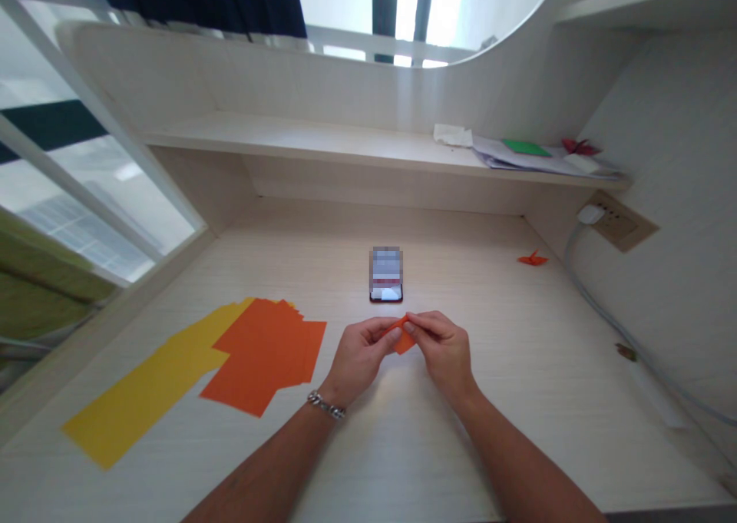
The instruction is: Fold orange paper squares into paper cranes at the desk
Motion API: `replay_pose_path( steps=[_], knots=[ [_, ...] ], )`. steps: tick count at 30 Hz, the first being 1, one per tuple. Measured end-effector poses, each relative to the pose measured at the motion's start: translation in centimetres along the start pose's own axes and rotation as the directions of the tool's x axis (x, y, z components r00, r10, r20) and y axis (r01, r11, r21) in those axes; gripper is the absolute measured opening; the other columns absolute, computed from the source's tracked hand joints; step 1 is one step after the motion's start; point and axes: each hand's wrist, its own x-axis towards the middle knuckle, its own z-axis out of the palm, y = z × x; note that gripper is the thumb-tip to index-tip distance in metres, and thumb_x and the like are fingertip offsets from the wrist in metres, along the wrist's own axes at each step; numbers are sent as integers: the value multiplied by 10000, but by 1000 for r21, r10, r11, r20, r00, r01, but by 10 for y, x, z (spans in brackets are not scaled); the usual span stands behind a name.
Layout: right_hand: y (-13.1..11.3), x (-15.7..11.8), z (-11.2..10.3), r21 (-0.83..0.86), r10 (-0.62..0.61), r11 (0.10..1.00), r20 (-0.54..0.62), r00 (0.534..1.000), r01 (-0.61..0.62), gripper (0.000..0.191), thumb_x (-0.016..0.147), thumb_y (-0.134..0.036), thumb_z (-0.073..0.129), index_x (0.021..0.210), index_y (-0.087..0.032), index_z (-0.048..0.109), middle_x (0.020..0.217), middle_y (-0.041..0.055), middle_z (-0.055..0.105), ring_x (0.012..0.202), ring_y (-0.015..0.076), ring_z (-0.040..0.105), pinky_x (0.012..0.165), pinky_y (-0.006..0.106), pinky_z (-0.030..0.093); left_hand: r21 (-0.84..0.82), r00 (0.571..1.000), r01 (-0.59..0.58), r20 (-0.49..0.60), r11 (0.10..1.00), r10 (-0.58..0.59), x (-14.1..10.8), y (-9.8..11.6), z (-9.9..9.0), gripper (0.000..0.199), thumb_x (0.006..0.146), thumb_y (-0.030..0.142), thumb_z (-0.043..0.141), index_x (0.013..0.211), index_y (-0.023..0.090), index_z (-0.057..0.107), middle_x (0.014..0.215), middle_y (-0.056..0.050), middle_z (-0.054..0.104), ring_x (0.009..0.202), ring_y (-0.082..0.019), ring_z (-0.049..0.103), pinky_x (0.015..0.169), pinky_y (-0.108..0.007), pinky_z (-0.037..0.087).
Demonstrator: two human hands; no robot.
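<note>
A small folded piece of orange paper is held between both hands, just above the desk. My left hand, with a chain bracelet at its wrist, pinches the paper's left side between thumb and fingers. On the other side, my right hand grips its upper right part the same way. Just beyond the fingers lies a phone with its screen lit and blurred. Orange sheets are spread left of my left hand, overlapping a fan of yellow sheets.
A folded orange paper figure sits at the desk's back right. Papers and a red folded figure lie on the shelf above. A grey cable runs from the wall socket down the right side.
</note>
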Motion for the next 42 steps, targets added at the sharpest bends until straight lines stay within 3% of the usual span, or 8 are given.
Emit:
replay_pose_path(
  steps=[20,30,42],
  knots=[
    [-1,1,0,-37,-13,999,49,999,15,151,784,-231,647,904,-246,736,862,49,685,804,184,644,723,314,526,-25,999,12,-42,1000,-13,3,-7,-3,312,724,312,703,972,124,704,993,-128,708,810,-212,664,708,-311,541],
    [-3,-3,3,-5,-2,1000,-3,1000,2,145,782,-221,642,902,-233,722,867,43,680,785,183,640,654,289,530,-4,997,-29,-66,1000,28,1,-6,-1,256,748,274,689,966,143,704,985,-107,714,856,-210,662,753,-306,535],
    [-1,0,1,-27,10,1000,61,998,-9,134,790,-192,631,868,-235,732,865,40,679,802,181,640,710,296,513,7,997,-14,-73,1000,15,2,-7,-2,255,745,284,688,947,129,704,959,-113,715,825,-204,657,735,-300,530]
  ],
)
